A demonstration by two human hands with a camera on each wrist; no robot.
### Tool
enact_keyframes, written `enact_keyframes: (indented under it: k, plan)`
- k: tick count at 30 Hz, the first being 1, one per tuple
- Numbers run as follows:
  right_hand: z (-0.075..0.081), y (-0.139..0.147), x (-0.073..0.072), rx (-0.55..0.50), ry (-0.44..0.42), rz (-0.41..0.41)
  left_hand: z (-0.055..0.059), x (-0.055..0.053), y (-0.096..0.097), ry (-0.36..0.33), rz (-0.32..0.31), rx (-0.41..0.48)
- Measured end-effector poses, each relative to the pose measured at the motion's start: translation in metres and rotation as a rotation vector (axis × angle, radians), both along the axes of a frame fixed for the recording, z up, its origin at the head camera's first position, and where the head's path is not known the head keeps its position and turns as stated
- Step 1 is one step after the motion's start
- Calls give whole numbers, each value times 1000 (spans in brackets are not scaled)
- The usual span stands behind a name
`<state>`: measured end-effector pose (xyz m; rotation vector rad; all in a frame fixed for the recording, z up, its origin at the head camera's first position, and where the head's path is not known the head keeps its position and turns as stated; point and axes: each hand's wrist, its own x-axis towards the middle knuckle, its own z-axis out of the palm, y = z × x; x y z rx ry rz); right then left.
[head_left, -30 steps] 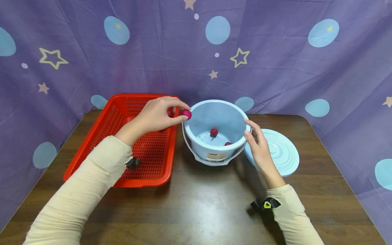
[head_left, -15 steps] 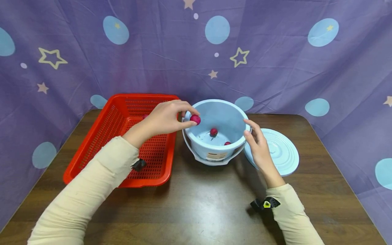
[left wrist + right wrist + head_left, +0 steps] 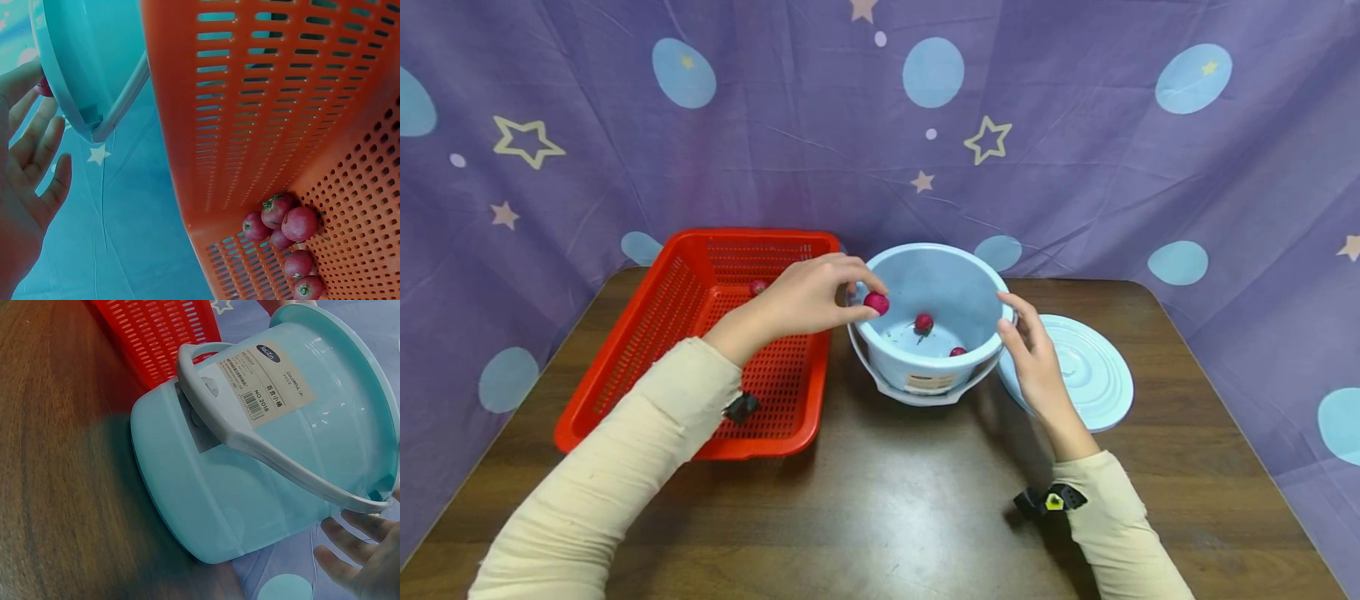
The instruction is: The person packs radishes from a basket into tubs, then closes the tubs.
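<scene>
Over the left rim of a light blue bucket [image 3: 917,375], my left hand [image 3: 805,293] pinches a radish [image 3: 876,303] between thumb and fingertips. In the left wrist view most of that radish [image 3: 44,87] is hidden behind the hand and the rim. My right hand [image 3: 1033,358] grips the bucket's right rim, thumb and fingers on either side of it. One radish [image 3: 923,323] with a stringy root lies on the bucket floor, and another [image 3: 958,352] is partly covered by the near wall. The bucket's pale handle [image 3: 231,431] hangs down in front of its label [image 3: 269,384].
A red perforated basket [image 3: 808,417] stands left of the bucket; several radishes [image 3: 300,224] lie in its far corner. The light blue lid [image 3: 1101,375] lies flat on the brown wooden table [image 3: 880,517], right of the bucket. Behind hangs a purple patterned curtain [image 3: 820,125].
My left hand has moved right with the radish, from beside the bucket's left rim to over it, then dipped slightly. My right hand stays on the opposite rim.
</scene>
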<state>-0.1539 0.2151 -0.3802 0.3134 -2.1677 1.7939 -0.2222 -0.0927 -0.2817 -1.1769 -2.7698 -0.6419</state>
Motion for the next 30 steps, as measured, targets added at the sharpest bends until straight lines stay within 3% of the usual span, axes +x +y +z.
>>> enact_keyframes:
  k: [10,18,25,30]
  plan:
    - [-1,0,1,2,-1,-1,-1,-2,-7,-11,-28,39]
    - [-1,0,0,-11,9,5,1,-5,-18,3,26,114]
    - [-1,0,-1,-12,9,9,-4,-13,-30,56,47,211]
    - [-1,0,-1,-14,11,11,-12,-21,-41,7,112,220]
